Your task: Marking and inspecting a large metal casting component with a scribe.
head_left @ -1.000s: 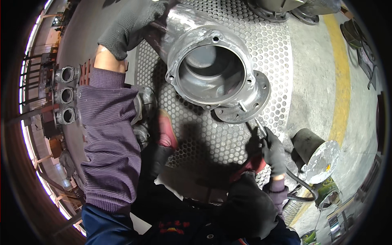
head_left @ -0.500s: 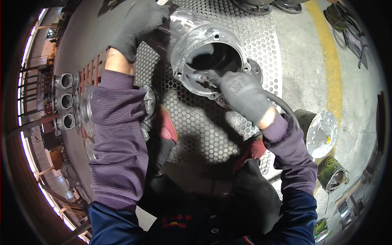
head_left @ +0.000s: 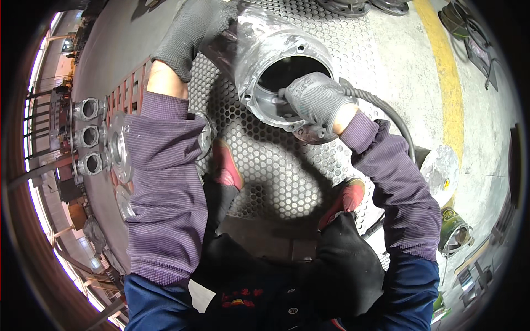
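Observation:
A grey metal pipe casting (head_left: 248, 58) with a round flange lies before me, its dark open mouth turned toward me. My left hand (head_left: 212, 25), in a grey knitted glove, is closed over its far left side; the fingertips are partly blurred. My right hand (head_left: 317, 98), gloved alike, is at the right of the mouth, fingers curled and reaching just inside the rim. What those fingers hold is hidden by the glove. From behind this hand a dark ribbed hose (head_left: 386, 107) curves away to the right. A smaller flanged piece (head_left: 314, 135) sits under the casting's near edge.
Underfoot is a perforated metal plate (head_left: 276, 182), with my red shoes on it. To the right stand a pale metal cylinder (head_left: 440, 174) and a green can (head_left: 454, 231). Ring-shaped castings (head_left: 89, 136) line the left side, near a red slatted rack (head_left: 130, 91).
My right hand has moved away from me and slightly left at the mouth's rim. The hose now arcs farther right. The casting has shifted a little to the right, my left hand still on it.

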A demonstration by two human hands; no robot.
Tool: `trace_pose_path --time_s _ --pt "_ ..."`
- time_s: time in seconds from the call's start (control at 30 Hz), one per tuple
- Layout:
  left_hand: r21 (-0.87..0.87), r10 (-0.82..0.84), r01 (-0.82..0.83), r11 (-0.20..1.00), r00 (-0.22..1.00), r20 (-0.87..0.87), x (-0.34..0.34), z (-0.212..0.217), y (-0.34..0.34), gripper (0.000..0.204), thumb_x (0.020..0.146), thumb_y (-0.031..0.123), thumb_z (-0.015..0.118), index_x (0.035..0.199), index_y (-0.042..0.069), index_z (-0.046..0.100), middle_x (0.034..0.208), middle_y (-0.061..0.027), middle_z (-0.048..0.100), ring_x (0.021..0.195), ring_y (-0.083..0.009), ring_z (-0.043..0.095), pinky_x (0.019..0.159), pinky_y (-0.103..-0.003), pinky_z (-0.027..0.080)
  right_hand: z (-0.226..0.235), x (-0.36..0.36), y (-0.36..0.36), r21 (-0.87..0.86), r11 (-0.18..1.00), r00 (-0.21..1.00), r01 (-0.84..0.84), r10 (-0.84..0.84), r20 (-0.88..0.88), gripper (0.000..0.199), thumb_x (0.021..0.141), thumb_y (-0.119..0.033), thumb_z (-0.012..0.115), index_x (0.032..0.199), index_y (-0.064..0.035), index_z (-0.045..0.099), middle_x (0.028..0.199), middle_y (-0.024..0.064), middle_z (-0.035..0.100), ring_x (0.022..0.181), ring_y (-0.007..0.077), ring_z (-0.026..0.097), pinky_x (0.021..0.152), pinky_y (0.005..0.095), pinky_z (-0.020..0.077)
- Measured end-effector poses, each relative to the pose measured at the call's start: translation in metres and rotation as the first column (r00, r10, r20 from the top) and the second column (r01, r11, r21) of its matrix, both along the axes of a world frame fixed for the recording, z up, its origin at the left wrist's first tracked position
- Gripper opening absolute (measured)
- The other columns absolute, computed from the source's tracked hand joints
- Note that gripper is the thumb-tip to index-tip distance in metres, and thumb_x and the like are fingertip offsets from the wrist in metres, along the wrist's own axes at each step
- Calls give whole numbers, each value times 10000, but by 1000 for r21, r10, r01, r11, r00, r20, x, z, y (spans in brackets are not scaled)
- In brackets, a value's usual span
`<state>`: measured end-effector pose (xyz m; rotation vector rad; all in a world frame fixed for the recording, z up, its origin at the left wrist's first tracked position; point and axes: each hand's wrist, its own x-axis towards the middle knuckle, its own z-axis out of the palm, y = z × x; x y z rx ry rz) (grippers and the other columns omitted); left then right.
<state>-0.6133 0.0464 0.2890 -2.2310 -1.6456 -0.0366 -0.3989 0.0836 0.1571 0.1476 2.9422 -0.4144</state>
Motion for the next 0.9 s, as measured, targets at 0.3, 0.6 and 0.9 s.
trace_pose_path --time_s 0.3,0.6,0.9 --pt "-303 441 -330 894 765 469 22 6 -5 514 850 52 545 1358 101 489 987 -95 660 702 -186 562 661 -296 472 0 -1 2 -107 993 999 44 -41 29 225 813 -240 657 883 -38 726 824 141 703 759 275 702 667 373 564" --pt "-455 468 -124 882 350 811 19 2 -4 549 830 38 578 1365 118 484 1003 -42 631 744 -103 534 659 -263 454 -1 7 4 -20 1000 997 17 -18 -71 230 776 -257 688 856 -45 729 811 135 705 753 267 703 649 377 563" --pt "-194 577 -544 817 764 290 -6 -1 -2 481 837 282 590 1291 134 539 956 -182 667 809 -245 646 689 -364 495 34 -2 2 -56 995 964 -85 96 246 243 752 -282 719 846 -57 731 753 119 699 705 249 701 616 351 562"
